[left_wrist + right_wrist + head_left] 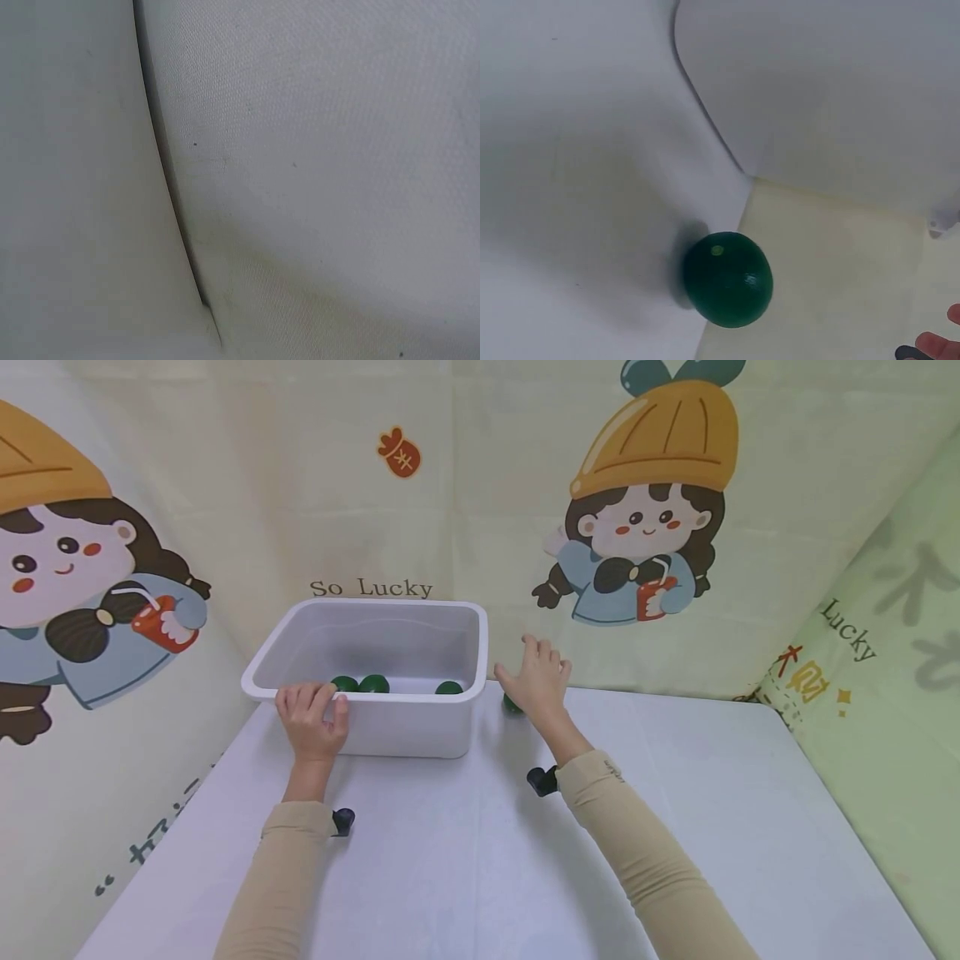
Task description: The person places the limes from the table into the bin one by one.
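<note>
My left hand grips the near rim of a white plastic bin, its fingers curled over the edge. Inside the bin lie three dark green round fruits, partly hidden by the near wall. To the right of the bin, my right hand reaches with spread fingers over another green round fruit, mostly covered by the hand in the head view. That same fruit shows whole in the right wrist view, smooth with a pale spot, and no finger touches it there. The left wrist view holds only blurred white surfaces.
A white table runs under everything. Behind it hangs a cream cloth backdrop with printed cartoon figures, and a similar cloth is at the right. Small black wrist devices sit by both cuffs.
</note>
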The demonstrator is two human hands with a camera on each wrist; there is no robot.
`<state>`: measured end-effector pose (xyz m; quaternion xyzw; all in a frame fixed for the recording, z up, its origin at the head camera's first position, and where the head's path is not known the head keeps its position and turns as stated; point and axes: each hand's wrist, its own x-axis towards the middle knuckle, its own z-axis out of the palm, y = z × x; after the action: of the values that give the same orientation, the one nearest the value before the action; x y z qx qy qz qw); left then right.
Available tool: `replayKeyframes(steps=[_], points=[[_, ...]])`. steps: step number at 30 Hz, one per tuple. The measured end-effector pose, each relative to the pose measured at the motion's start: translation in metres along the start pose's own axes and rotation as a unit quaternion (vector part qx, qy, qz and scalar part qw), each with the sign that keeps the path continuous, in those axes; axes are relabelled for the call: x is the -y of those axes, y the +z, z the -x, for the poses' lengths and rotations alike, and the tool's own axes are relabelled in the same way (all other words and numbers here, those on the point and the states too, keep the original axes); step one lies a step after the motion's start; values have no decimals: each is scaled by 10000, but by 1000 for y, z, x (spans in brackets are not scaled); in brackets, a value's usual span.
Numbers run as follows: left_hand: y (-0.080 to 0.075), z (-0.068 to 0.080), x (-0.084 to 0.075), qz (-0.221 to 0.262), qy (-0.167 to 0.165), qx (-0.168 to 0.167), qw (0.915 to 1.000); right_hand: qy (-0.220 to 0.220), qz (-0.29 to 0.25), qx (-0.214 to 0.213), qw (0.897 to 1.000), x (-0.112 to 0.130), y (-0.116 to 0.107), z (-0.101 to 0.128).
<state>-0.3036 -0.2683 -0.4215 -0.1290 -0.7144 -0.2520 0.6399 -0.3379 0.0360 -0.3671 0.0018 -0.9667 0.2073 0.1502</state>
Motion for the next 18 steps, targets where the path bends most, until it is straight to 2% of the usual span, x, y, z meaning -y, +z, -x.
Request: replayKeyframes(steps=[8,18], points=[[1,0,0,-20,-5,24,10000,132,-4,-90,9999,-4,13,2],[0,0,1,-14,5,39,10000,380,-108,53,9992,-12,30,4]])
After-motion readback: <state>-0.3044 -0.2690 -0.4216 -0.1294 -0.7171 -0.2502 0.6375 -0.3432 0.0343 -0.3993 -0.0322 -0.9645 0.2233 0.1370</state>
